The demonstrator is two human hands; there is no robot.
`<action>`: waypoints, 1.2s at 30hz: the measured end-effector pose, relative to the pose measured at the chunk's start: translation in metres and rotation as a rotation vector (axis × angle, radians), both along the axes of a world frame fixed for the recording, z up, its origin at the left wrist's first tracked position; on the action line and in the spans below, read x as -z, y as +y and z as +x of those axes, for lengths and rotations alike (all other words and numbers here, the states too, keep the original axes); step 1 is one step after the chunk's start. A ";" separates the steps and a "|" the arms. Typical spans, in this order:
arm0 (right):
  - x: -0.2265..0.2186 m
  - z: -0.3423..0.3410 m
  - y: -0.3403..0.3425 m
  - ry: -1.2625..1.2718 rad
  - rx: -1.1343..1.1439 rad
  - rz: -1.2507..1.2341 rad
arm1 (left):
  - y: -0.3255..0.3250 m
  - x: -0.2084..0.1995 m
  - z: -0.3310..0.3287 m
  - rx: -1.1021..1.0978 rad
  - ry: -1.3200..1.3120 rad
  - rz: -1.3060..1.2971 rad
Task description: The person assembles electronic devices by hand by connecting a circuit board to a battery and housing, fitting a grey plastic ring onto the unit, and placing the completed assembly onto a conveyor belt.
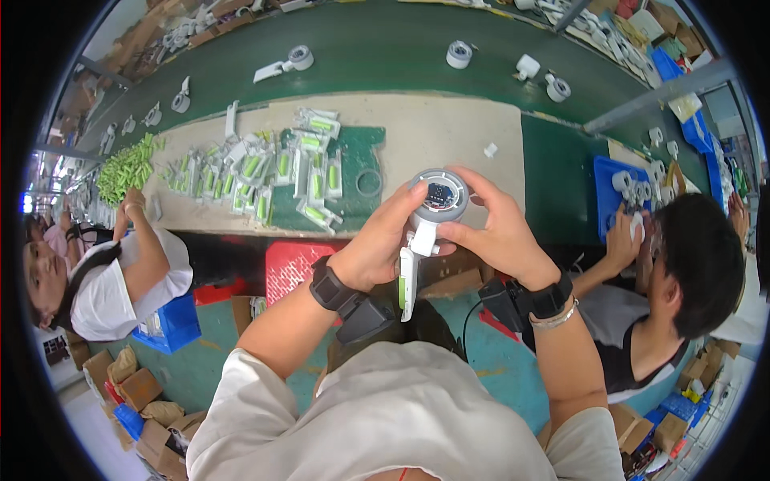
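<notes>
Over the table's near edge I hold a white device with a round grey head (440, 195) between both hands. Its open face shows a dark circuit board, and its hinged white handle (409, 280) hangs down with a green battery cell along it. My left hand (375, 240) grips the head's left side, thumb on the rim. Around the right side curl the fingers of my right hand (501, 228), its thumb by the neck below the head. On the table to the left lie several white handle shells with green cells (317, 183) and a thin clear ring (369, 183).
A green conveyor (377, 60) carrying several round-headed pieces runs behind the tan tabletop (449, 128). Loose green cells (126, 170) are heaped far left. One co-worker (132, 276) sits left, another (690, 272) right by a blue bin (603, 180). A red stool (298, 264) stands below the table.
</notes>
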State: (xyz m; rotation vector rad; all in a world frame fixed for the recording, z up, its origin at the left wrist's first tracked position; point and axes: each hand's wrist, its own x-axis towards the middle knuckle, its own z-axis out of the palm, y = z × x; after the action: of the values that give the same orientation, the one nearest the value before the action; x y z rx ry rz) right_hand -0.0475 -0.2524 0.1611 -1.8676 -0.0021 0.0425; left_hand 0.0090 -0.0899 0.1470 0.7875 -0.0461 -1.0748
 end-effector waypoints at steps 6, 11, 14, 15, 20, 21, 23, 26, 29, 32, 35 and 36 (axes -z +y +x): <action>0.052 0.115 -0.020 -0.031 0.089 0.238 | -0.009 0.033 0.112 0.217 0.007 0.211; 0.108 0.231 -0.045 -0.057 0.061 0.298 | -0.032 0.070 0.226 0.170 -0.253 0.549; 0.157 0.296 -0.056 -0.052 0.095 0.402 | -0.048 0.117 0.307 0.201 -0.593 0.696; 0.177 0.316 -0.056 -0.069 0.141 0.273 | -0.051 0.138 0.333 0.224 -0.911 0.902; 0.220 0.370 -0.060 -0.002 0.309 -0.103 | -0.080 0.176 0.394 0.276 -1.334 1.184; 0.222 0.371 -0.061 0.005 0.314 -0.105 | -0.081 0.178 0.398 0.284 -1.331 1.178; 0.222 0.368 -0.064 -0.271 0.495 -0.418 | -0.082 0.184 0.405 0.290 -1.291 1.181; 0.194 0.349 -0.107 -0.213 0.816 -0.581 | -0.069 0.191 0.416 0.213 -1.380 1.216; 0.218 0.347 -0.133 0.068 0.809 -0.641 | -0.061 0.212 0.421 0.195 -1.399 1.214; 0.225 0.350 -0.135 0.197 0.648 -0.626 | -0.057 0.202 0.420 0.164 -1.427 1.198; 0.207 0.331 -0.134 0.057 0.482 -0.443 | -0.046 0.163 0.422 0.144 -1.517 1.120; 0.190 0.319 -0.126 0.008 0.370 -0.400 | -0.040 0.143 0.421 0.111 -1.509 1.014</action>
State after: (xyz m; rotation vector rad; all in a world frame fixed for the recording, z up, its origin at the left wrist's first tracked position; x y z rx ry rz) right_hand 0.2713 -0.3786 -0.0293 -2.2383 0.3816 -0.2197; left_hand 0.4300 -0.1303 0.0038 2.3954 -0.8724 -0.3049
